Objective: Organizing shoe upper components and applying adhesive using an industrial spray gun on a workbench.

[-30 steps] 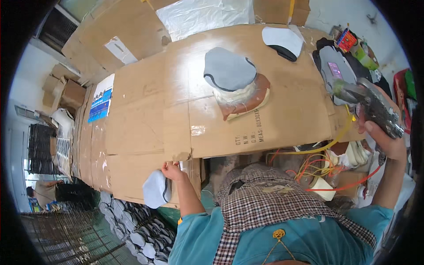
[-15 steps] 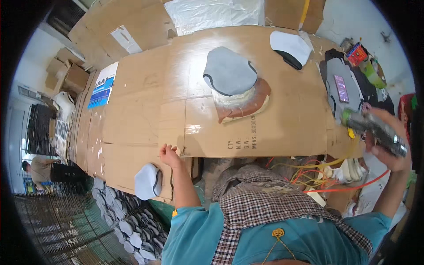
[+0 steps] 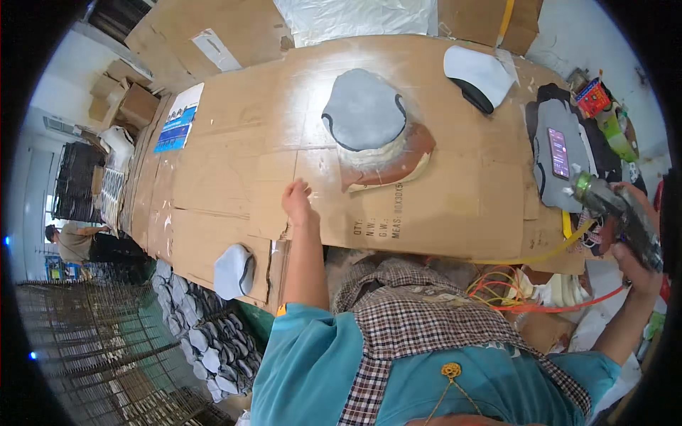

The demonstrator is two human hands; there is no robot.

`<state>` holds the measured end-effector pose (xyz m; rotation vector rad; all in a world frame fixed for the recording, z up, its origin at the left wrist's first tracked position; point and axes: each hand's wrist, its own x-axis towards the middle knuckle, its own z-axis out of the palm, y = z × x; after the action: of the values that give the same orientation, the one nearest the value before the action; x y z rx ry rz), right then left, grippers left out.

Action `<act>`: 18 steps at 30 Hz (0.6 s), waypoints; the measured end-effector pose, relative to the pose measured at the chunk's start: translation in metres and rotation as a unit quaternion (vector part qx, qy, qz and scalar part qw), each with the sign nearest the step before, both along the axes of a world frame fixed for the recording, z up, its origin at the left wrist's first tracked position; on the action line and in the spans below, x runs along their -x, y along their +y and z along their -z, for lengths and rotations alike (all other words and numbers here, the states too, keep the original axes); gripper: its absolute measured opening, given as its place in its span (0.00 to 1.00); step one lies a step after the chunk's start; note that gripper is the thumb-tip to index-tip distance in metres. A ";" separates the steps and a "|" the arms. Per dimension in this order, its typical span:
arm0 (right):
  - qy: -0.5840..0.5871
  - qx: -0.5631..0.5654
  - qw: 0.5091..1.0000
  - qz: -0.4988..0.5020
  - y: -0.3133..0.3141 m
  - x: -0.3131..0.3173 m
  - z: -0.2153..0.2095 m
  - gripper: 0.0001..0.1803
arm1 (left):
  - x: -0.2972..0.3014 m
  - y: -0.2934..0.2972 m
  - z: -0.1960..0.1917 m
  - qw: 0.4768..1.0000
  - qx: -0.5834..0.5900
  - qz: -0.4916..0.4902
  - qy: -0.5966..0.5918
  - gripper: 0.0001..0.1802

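My right hand (image 3: 636, 245) grips a dark spray gun (image 3: 612, 206) with a green ring near its nozzle, at the right end of the table. A yellow hose and a red hose run close to the gun. Over the table my left hand (image 3: 297, 202) is held with its fingers curled in, and nothing shows in them. Beyond it, a grey shaped pad (image 3: 364, 110) with black edging lies on a whitish, brown-rimmed form (image 3: 391, 167). The left hand is apart from both.
Cardboard covers the table (image 3: 234, 156). One pale pad (image 3: 479, 74) lies at the back right, another (image 3: 234, 272) at the near left edge. A phone (image 3: 558, 153) rests on grey pieces at right. Many stacked pads (image 3: 206, 341) stand lower left; another person (image 3: 78, 241) is far left.
My left hand has moved forward and a little right over the table. The spray gun in my right hand has shifted slightly right. The head view has also shifted a little.
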<state>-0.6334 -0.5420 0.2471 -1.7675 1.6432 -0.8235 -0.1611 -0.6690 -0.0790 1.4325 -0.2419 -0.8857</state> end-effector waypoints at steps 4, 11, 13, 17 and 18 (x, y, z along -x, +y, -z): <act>-0.021 -0.021 0.999 -0.023 -0.004 0.014 0.002 0.43 | 0.045 -0.023 -0.021 0.988 -0.053 0.146 0.004 0.12; -0.038 -0.015 0.999 -0.027 -0.009 0.040 0.010 0.40 | 0.095 -0.055 -0.033 0.989 -0.031 0.134 0.053 0.14; -0.050 -0.042 0.998 -0.019 -0.007 0.047 0.011 0.39 | 0.099 -0.059 -0.033 0.992 -0.035 0.104 0.060 0.12; 0.086 -0.021 0.986 -0.144 -0.007 0.049 0.016 0.38 | 0.102 -0.058 -0.036 0.995 -0.057 0.065 0.048 0.09; -0.017 -0.028 0.993 -0.116 -0.007 0.046 0.020 0.37 | 0.104 -0.058 -0.038 0.995 -0.057 0.065 0.046 0.09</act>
<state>-0.6796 -0.5491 0.2273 -1.8521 1.3919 -0.6889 -0.2646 -0.7267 -0.0409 1.4892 -0.2199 -1.0843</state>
